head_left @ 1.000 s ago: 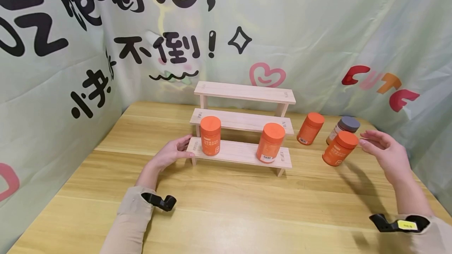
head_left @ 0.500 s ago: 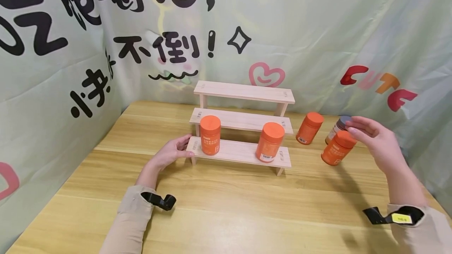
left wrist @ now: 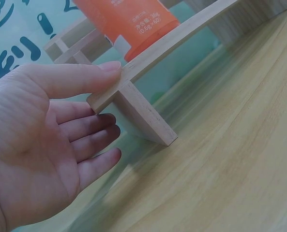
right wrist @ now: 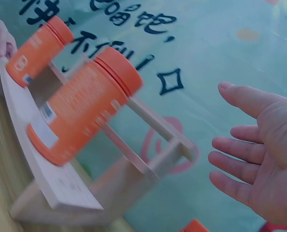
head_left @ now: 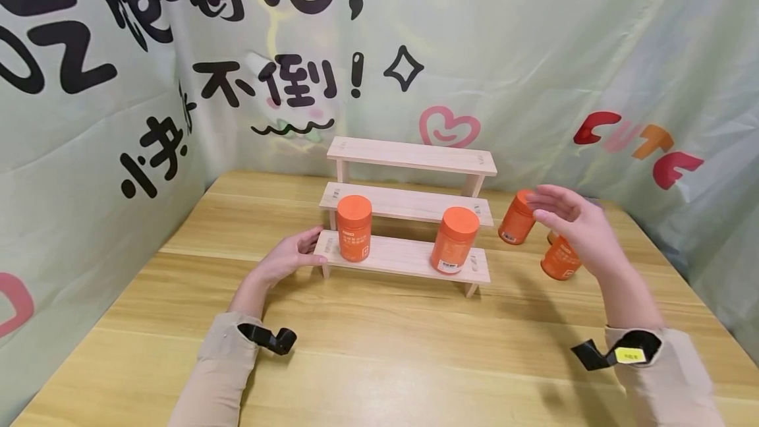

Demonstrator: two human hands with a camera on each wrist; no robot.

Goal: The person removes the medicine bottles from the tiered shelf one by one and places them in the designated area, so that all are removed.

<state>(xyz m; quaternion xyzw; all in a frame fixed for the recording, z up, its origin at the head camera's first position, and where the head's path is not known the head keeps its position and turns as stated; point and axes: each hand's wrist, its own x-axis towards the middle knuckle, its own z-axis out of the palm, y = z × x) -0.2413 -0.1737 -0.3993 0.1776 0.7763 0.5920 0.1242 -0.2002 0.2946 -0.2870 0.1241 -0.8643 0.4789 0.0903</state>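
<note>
The fingers of the right hand (head_left: 578, 226) are being held loosely spread near the rear orange jar (head_left: 515, 224), right of the stand, nothing being gripped; whether it is being touched cannot be told. By the left hand (head_left: 287, 259), the wooden stand (head_left: 400, 256) is being pinched at its lowest step; by a tug there, the left shelf jar (head_left: 354, 234) and right shelf jar (head_left: 453, 244) could be toppled. The front orange jar (head_left: 559, 261) is being partly hidden by the right hand and could be knocked by a low wrist.
</note>
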